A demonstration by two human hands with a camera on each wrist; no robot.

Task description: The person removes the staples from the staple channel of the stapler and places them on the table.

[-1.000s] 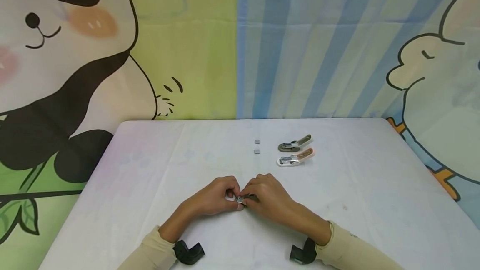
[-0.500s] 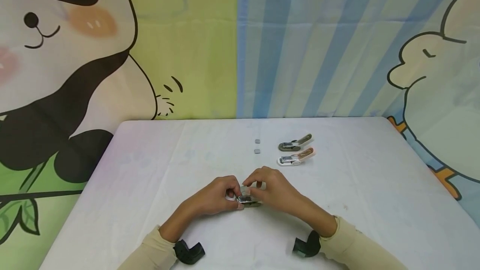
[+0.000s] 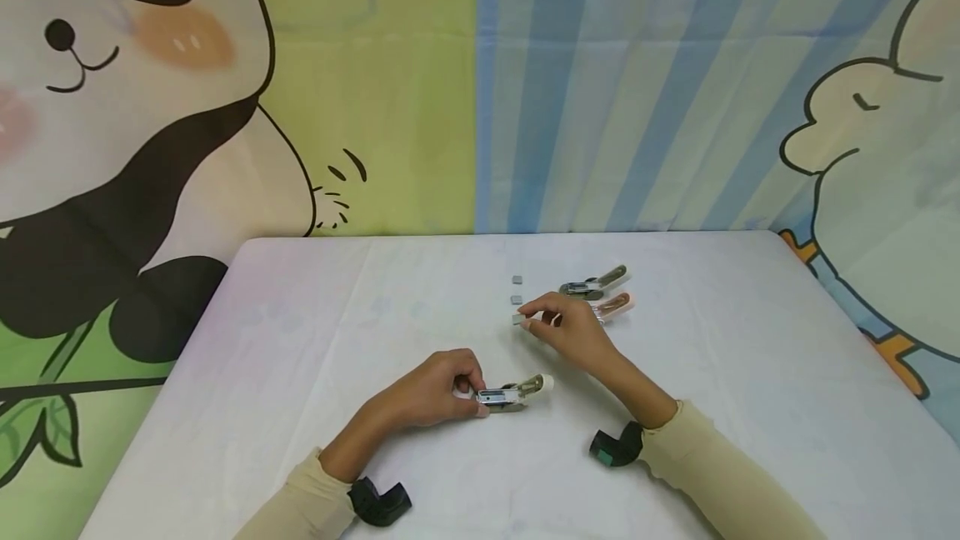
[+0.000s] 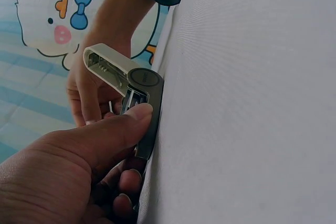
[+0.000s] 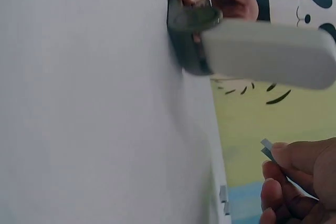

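My left hand [image 3: 442, 390] grips the front end of a green-and-white stapler [image 3: 506, 398] on the table, thumb along its side. The stapler's white handle [image 4: 110, 66] is swung up and back, laying the metal channel bare. Farther off, my right hand [image 3: 573, 336] pinches a small grey strip of staples [image 5: 266, 148] between thumb and fingertips, above the cloth. Two similar grey staple strips [image 3: 517, 300] lie one behind the other just past the right fingertips.
Behind the right hand lie a dark green stapler [image 3: 585, 288] and a white stapler with an orange-brown handle interior [image 3: 615, 304], both folded open. White cloth covers the table [image 3: 315, 315]. A printed curtain [image 3: 375, 90] hangs at its far edge.
My right hand has left the stapler and moved away toward the far staple strips, carrying a small grey strip. The left hand keeps its grip on the stapler, now seen with its handle raised.
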